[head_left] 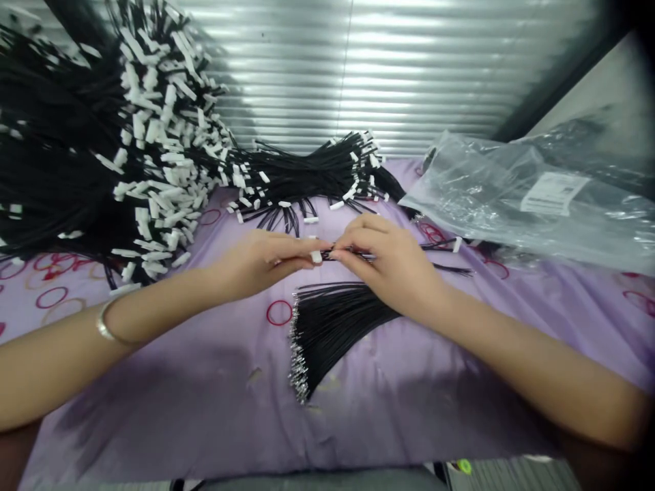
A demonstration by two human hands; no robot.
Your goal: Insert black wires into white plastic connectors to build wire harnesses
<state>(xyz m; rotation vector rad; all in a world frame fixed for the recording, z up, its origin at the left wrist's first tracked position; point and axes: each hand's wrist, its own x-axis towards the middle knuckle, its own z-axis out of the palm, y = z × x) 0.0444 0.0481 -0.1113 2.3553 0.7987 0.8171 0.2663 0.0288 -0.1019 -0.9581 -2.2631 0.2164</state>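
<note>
My left hand is closed around a small white connector, which shows at its fingertips. Facing it, my right hand pinches thin black wires just beside that connector. The fingertips of both hands almost meet. To the right of my right hand, wire ends stick out, one of them with another white connector. Below my right hand, a fan of black wires with bare metal terminals at the left end lies on the purple cloth. My right hand and forearm cover part of this fan.
A tall heap of black wires with white connectors fills the left. Behind my hands lies a wire bundle with white connectors at both ends. A clear plastic bag with a label is at the right. Metal blinds stand behind.
</note>
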